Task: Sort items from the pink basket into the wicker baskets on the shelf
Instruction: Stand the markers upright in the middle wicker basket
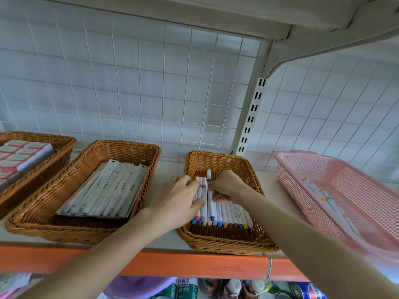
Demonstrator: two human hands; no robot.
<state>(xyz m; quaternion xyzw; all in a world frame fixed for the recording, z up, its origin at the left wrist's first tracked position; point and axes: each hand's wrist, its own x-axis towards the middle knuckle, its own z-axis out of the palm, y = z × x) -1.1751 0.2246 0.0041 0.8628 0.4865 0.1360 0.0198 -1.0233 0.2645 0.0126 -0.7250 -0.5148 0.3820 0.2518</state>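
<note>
A white wire grid panel (151, 83) backs a cream shelf (278, 190) with an orange front edge. At the right end the pink basket (367, 184) sits tilted, with a few loose markers (332, 208) lying along its bottom. Three wicker baskets stand in a row to its left. The middle wicker basket (64, 229) is filled with long white packets (108, 190). The left wicker basket (54, 143), partly out of view, holds pink and white boxes (21, 154). The right wicker basket (216, 158), nearest the pink one, carries a row of white markers (228, 212) laid side by side, coloured caps toward the front.

Both hands reach into this basket. The left hand (181, 197) grips a small bunch at the row's left end, fingers over the top and thumb pressed against the barrels. The right hand (226, 186), fingers curled tight, pinches a single marker (209, 175) that pokes farther back than the others.
</note>
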